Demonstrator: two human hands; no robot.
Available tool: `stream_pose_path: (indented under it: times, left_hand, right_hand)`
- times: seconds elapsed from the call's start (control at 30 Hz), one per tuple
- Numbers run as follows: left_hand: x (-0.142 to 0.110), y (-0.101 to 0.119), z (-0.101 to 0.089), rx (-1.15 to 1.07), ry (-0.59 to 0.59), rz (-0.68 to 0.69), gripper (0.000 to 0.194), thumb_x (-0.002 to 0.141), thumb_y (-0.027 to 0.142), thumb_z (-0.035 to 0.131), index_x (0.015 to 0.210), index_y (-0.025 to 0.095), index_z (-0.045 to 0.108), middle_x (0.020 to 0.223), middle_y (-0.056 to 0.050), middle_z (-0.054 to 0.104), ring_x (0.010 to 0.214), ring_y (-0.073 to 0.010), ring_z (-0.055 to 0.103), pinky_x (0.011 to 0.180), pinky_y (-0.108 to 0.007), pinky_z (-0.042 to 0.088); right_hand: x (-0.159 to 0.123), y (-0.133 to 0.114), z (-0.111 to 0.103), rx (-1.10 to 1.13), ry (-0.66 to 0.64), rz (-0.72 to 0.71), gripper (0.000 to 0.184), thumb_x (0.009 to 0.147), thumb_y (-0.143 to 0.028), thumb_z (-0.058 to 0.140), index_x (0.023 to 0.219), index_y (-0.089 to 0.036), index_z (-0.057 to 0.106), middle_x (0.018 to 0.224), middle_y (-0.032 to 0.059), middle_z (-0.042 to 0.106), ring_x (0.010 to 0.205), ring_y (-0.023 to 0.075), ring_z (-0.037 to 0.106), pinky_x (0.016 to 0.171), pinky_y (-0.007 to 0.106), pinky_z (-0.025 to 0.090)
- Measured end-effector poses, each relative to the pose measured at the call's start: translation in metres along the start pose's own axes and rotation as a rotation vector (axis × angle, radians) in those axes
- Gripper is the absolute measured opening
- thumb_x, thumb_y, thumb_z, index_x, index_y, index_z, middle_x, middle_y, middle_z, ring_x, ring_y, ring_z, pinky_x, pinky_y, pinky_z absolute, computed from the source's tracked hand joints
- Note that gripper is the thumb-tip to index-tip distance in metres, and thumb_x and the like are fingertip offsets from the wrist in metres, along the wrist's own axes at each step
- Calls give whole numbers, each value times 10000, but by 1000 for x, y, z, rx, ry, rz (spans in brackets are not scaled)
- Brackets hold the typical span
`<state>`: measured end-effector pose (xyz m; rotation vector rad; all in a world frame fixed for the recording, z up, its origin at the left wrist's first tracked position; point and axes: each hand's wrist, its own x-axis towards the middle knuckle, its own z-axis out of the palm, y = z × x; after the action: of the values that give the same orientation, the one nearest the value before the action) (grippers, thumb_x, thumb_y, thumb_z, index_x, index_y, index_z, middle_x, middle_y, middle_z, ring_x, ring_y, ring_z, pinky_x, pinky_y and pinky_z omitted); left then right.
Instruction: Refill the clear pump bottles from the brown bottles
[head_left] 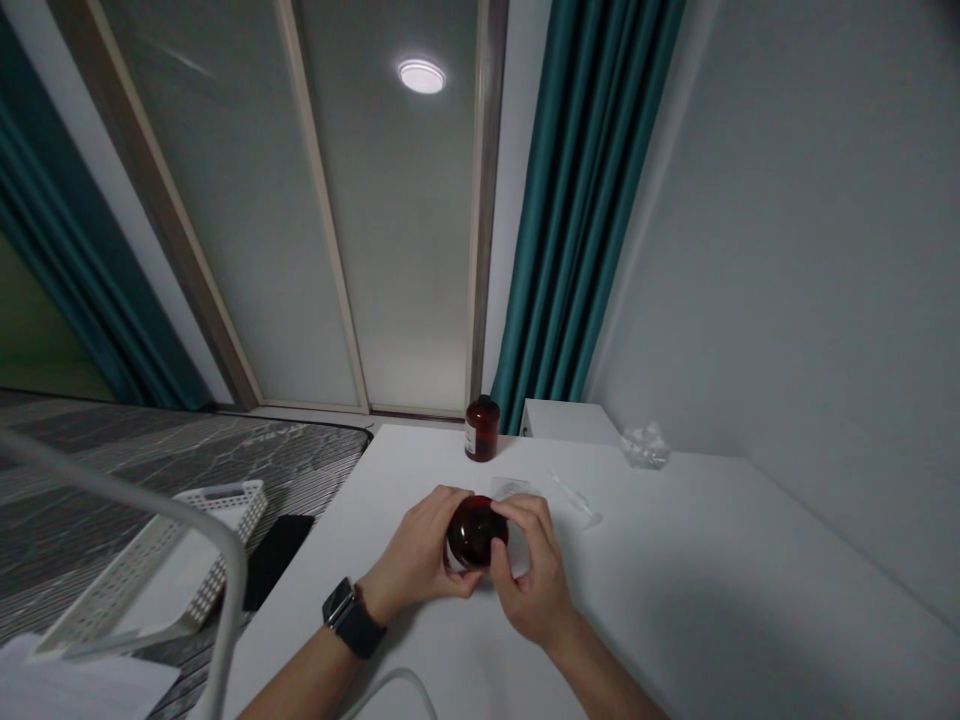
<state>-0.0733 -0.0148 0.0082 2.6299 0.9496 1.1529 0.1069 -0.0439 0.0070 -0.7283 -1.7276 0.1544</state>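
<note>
A dark brown bottle stands between my hands over the white table, seen from above, with a glossy dark top. My left hand is wrapped round its left side, and a black watch sits on that wrist. From the right, my right hand grips the bottle's upper edge with thumb and fingers. Just behind lies a clear plastic piece, partly hidden by my right hand. A thin clear plastic item lies to the right. Farther back, a second brown bottle stands upright with a pale label.
The white table carries a crumpled clear plastic bag near the wall. Beyond its far edge stands a white cabinet. On the left are a white perforated basket, a black flat object and a curved white tube.
</note>
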Motion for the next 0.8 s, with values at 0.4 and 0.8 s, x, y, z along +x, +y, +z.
stream_pose_path:
  times: [0.4, 0.8]
  left_hand:
    - [1, 2, 0, 2, -15, 21, 690, 644, 205, 695, 1273, 206, 413, 1065, -89, 607, 949, -264, 595, 807, -384, 530]
    - [1, 2, -2, -22, -22, 0, 699, 657, 216, 716, 1280, 218, 397, 1095, -92, 593, 981, -270, 592, 829, -395, 525]
  right_hand:
    - [2, -3, 5, 75, 48, 5, 394, 844, -91, 576, 1198, -239, 484, 1063, 76, 581, 1023, 238, 561, 875, 441, 521]
    - [3, -3, 1, 15, 22, -53, 383, 878, -62, 531, 1225, -224, 524, 1052, 83, 595, 996, 232, 558, 848, 433, 525]
